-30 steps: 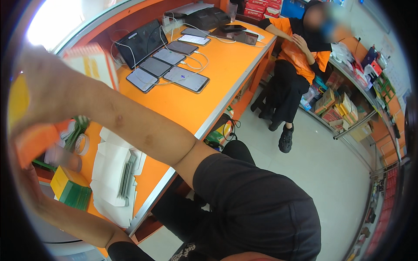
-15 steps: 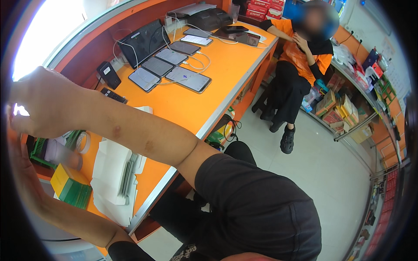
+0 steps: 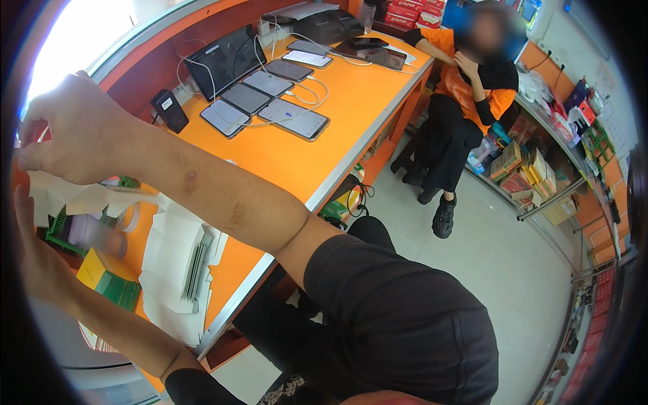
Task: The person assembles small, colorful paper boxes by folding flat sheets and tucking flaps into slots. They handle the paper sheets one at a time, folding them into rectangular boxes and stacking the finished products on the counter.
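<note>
Two grips are in view, both at the far-left rim. Right grip [image 3: 74, 131]: finger and thumb curled towards each other; whether they pinch anything cannot be told. Left grip [image 3: 30, 246]: below the right one, fingers pointing up, partly lost at the rim; closure cannot be told. A pale card piece [image 3: 84, 199], blurred, shows just below the right grip and to the right of the left grip's fingers. Judged light, thin and springy, easily creased, not slippery; best held by opposite edges, with pressure kept off any folds. Obstructions: the green basket [image 3: 59, 229] and tape roll [image 3: 136, 219] sit below the right grip; the white card stack [image 3: 165, 260] is right of the left grip. Phones [image 3: 268, 82] lie well to the right grip's right. Open room: the orange surface [image 3: 273, 162] between the phones and its metal edge [image 3: 351, 159].
</note>
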